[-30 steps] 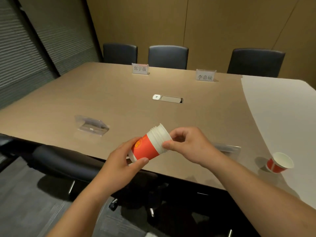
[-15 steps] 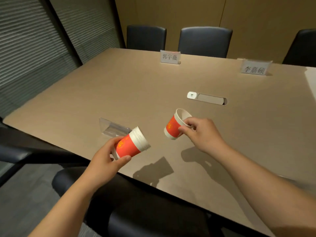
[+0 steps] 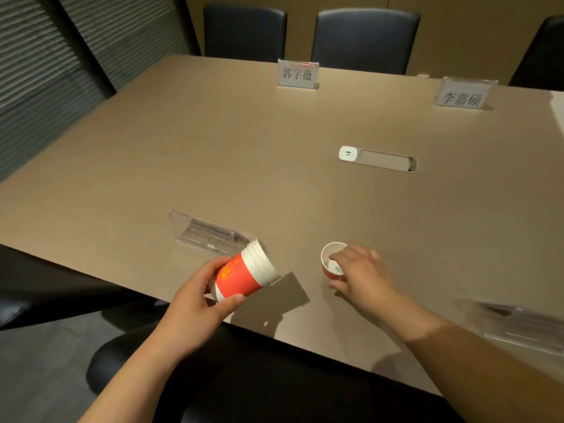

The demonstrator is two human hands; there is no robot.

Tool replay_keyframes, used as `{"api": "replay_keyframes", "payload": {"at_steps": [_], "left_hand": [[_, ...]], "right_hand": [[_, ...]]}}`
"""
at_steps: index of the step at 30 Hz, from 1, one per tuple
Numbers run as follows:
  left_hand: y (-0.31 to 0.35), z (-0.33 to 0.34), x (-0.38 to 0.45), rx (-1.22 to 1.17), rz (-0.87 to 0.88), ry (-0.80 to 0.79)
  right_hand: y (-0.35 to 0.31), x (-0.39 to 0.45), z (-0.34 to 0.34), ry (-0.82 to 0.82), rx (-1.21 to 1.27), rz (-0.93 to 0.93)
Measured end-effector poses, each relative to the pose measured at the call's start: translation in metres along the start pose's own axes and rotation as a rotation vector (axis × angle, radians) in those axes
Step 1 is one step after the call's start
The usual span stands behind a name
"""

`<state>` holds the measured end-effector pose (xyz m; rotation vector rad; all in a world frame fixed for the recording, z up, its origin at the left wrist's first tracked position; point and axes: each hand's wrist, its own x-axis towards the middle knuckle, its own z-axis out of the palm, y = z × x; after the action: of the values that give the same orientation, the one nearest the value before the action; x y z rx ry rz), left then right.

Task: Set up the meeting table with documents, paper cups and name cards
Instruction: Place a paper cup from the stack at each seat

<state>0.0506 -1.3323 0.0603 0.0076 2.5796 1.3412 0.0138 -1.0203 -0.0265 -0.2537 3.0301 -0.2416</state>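
My left hand (image 3: 195,309) grips a nested stack of red-and-white paper cups (image 3: 244,274), tilted with the rims pointing up and right, just above the near edge of the brown meeting table (image 3: 198,148). A single paper cup (image 3: 331,258) stands upright on the table to the right of the stack. My right hand (image 3: 361,276) holds it, fingers curled round its right side and rim. Two lettered name cards (image 3: 297,74) (image 3: 462,94) stand at the far side. A clear name card holder (image 3: 204,233) sits just beyond the stack.
A second clear holder (image 3: 525,325) lies blurred at the right edge. A power socket panel (image 3: 377,158) is set into the table's middle. Dark chairs (image 3: 363,38) line the far side, and one chair (image 3: 244,377) is right below me. Blinds (image 3: 45,71) cover the left wall.
My right hand pulled one cup off the stack, carried it to the right and lowered it upright onto the table. The view shifted left and closer to the table.
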Motion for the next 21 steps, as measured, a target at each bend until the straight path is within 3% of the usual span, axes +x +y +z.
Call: {"api": "replay_keyframes", "payload": {"at_steps": [1,3,5,6,9,21], "left_hand": [[-0.001,-0.004,0.002,-0.004,0.005,-0.001],[-0.002,-0.012,0.003,-0.021,0.014,0.005],[-0.006,-0.024,0.003,-0.04,0.034,0.013],[-0.01,-0.032,0.002,-0.052,0.044,0.019],[-0.026,-0.066,-0.005,-0.09,0.085,0.039],[-0.125,-0.266,-0.038,-0.023,0.23,0.123]], "right_hand": [[-0.01,-0.001,-0.013,0.119,0.104,-0.016],[-0.04,-0.006,-0.051,0.194,0.597,-0.013],[-0.084,-0.006,-0.086,0.016,1.056,-0.05],[-0.107,-0.004,-0.097,-0.071,1.109,-0.089],[-0.171,0.008,-0.107,-0.182,0.979,-0.174],[-0.394,0.054,-0.103,0.021,1.004,-0.137]]}}
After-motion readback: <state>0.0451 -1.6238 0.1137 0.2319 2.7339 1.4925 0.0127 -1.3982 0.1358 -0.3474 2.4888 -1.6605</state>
